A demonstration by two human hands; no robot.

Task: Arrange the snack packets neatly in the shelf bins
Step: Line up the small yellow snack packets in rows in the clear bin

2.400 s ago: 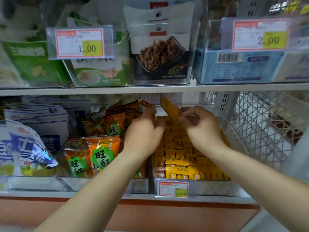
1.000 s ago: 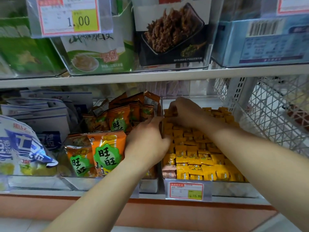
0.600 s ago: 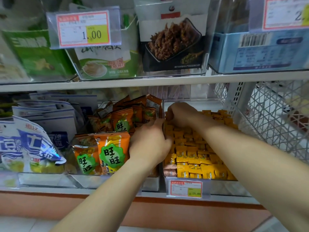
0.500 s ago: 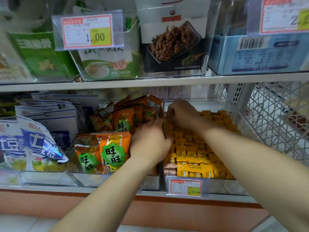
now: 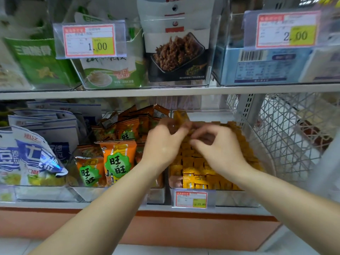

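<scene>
While both hands meet over the clear bin (image 5: 217, 196) of small yellow packets (image 5: 198, 173), the left hand (image 5: 163, 142) pinches one orange-yellow packet (image 5: 181, 117) upright above the rows; the right hand (image 5: 219, 150) curls just beside it, blurred, its grip unclear; orange bags (image 5: 117, 162) sit left of the pinch.

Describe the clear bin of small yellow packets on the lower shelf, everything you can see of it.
The clear bin looks like transparent plastic, open-topped, sitting on the lower shelf between the orange-packet bin and the white wire basket. Rows of small yellow packets fill it, with bare floor at the back. A red-and-white price tag is clipped to its front. The left hand and right hand hover over it; the left seems to pinch one packet, blurred.
</scene>
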